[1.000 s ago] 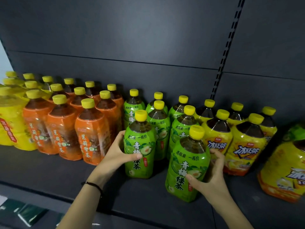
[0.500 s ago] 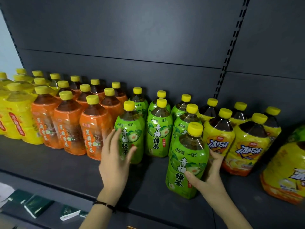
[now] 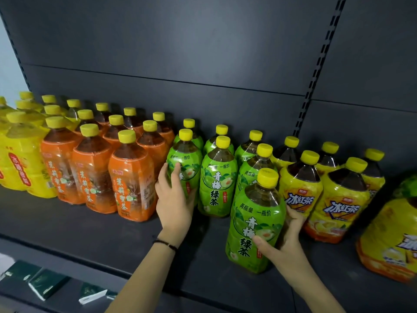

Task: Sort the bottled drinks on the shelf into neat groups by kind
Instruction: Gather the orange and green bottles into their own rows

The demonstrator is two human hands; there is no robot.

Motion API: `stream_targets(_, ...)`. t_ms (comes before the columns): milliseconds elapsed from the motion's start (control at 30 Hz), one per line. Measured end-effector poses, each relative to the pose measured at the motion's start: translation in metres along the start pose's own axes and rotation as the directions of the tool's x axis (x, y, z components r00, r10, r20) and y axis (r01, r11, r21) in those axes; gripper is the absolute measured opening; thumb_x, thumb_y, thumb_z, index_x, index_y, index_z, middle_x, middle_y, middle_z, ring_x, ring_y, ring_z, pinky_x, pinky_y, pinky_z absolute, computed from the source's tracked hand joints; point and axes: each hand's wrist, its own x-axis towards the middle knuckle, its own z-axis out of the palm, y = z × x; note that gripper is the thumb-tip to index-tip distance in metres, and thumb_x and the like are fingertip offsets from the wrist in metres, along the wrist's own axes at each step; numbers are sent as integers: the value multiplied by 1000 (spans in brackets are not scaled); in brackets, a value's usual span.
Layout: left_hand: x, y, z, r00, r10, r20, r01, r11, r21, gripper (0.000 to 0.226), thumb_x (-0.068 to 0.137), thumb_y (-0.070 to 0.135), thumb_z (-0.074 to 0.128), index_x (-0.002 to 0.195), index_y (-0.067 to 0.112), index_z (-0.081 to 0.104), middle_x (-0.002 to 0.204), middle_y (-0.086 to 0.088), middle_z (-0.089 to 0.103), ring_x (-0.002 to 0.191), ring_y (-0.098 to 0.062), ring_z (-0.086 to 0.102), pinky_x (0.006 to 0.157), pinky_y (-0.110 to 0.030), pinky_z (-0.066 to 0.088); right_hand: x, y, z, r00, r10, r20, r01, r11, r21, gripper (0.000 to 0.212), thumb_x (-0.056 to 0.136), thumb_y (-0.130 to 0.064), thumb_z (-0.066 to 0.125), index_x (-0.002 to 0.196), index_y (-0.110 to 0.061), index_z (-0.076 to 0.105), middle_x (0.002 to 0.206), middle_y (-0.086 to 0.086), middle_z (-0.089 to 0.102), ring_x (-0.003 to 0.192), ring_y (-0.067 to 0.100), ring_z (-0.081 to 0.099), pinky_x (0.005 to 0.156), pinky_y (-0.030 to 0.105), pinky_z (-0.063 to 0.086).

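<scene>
On the dark shelf [image 3: 90, 236] stand yellow-capped bottles in groups: orange-label tea [image 3: 94, 175], green-label tea [image 3: 217, 177] and yellow iced tea [image 3: 300, 190]. My left hand [image 3: 174, 204] wraps the lower part of the leftmost green tea bottle [image 3: 186, 161], which stands right beside the orange ones. My right hand [image 3: 287, 242] grips another green tea bottle [image 3: 252, 220], upright at the front of the shelf, ahead of the green rows.
Yellow-wrapped bottles [image 3: 20, 168] fill the far left. A large yellow bottle [image 3: 388, 240] leans at the right edge, with a green one [image 3: 408, 186] behind it. Dark green packets [image 3: 45, 283] lie on the shelf below. A slotted upright [image 3: 316, 71] runs up the back panel.
My left hand pushed its green bottle back and left into line beside the orange bottles and now wraps it. The right hand keeps its bottle at the front.
</scene>
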Motion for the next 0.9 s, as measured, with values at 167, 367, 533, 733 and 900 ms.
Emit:
stream_targets(167, -16, -25, -48, 960, 175, -220, -188, 981, -42, 45, 79, 13, 75, 119, 12, 56, 131, -10, 53, 123, -26, 45, 83, -47, 55, 7, 0, 19, 997, 37, 61, -37, 999, -9, 84, 51, -62, 83, 112, -65, 27, 128, -27, 46, 119, -6, 50, 91, 17, 48)
stream_targets(367, -1, -65, -74, 954, -147, -262, 127, 988, -92, 93, 66, 23, 86, 141, 7, 32, 143, -24, 32, 133, -39, 28, 111, -46, 21, 26, 0, 57, 995, 39, 91, -29, 994, -105, 93, 63, -62, 76, 134, -57, 16, 146, -15, 32, 134, 3, 37, 110, 41, 40)
stream_targets(533, 2, -71, -72, 966, -195, -169, 166, 971, -170, 105, 66, 20, 86, 148, 6, 22, 140, -25, 31, 132, -33, 25, 107, -49, 28, 48, -9, 90, 996, 39, 81, -25, 984, -176, 93, 64, -58, 73, 139, -45, 20, 145, -14, 35, 133, 3, 38, 111, 40, 38)
stream_targets(733, 4, -80, -68, 952, -281, -123, 241, 934, -264, 106, 63, 22, 89, 147, 9, 26, 141, -20, 30, 133, -32, 24, 111, -45, 22, 56, -11, 128, 999, -9, 48, 22, 960, -278, 94, 70, -50, 76, 145, -36, 20, 145, -11, 27, 134, 4, 30, 106, 25, 33)
stream_targets(900, 6, -85, -70, 954, -272, -123, 231, 934, -273, 105, 56, 19, 92, 142, 5, 33, 137, -22, 35, 131, -35, 29, 111, -52, 25, 64, -13, 154, 999, -51, -4, 45, 923, -382, 96, 73, -58, 69, 148, -37, 13, 148, -9, 24, 134, 6, 30, 99, 21, 35)
